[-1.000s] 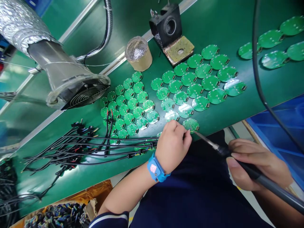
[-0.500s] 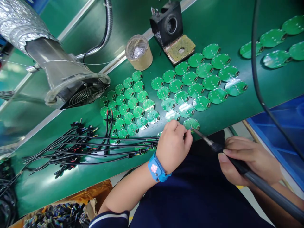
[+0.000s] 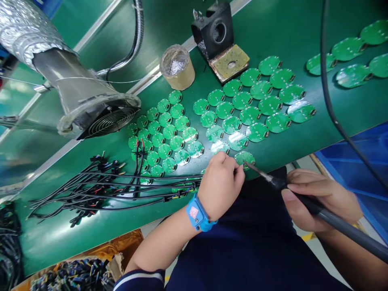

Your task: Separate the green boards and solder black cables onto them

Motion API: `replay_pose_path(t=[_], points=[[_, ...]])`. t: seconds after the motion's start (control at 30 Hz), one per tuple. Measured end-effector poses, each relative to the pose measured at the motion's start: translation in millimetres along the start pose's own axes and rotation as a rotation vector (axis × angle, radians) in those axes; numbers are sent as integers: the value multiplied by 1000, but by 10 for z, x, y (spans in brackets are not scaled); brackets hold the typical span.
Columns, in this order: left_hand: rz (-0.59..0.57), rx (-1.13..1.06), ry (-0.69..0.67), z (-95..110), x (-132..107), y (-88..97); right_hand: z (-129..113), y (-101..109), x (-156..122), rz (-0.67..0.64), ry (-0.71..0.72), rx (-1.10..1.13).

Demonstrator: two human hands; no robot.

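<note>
Green bench mat, rows of round boards, fan duct behind; right hand grasping soldering iron; left hand clenched

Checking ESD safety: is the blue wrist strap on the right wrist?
No, the blue wrist strap sits just behind the left hand.

The table is covered with a smooth, faintly glossy green mat. The circuit boards are coated glossy green. At ten o'clock, the duct is wrapped in crinkled metal foil. The soldering iron is tipped with bare metal, its handle matt black.
</note>
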State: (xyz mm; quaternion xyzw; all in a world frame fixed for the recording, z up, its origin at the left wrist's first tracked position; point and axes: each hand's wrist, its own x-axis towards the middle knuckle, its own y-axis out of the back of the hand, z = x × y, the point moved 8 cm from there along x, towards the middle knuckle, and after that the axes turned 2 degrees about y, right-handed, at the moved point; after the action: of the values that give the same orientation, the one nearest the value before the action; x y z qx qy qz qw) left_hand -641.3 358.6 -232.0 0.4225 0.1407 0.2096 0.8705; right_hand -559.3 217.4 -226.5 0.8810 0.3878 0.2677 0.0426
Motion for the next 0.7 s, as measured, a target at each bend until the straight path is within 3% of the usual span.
replay_pose_path(t=[0.3,0.43,0.53,0.7], points=[[-51,-4,59,-36,71,-21,-9,-59,-52,-95,88,-36],[-64,7,75,-36,114,-18,-14,-69,-31,-109,60,-11],[-82,36,74,-35,141,-9,-5,-12,10,-45,15,48],[-127,78,84,-34,174,-43,9,198,-29,162,70,45]])
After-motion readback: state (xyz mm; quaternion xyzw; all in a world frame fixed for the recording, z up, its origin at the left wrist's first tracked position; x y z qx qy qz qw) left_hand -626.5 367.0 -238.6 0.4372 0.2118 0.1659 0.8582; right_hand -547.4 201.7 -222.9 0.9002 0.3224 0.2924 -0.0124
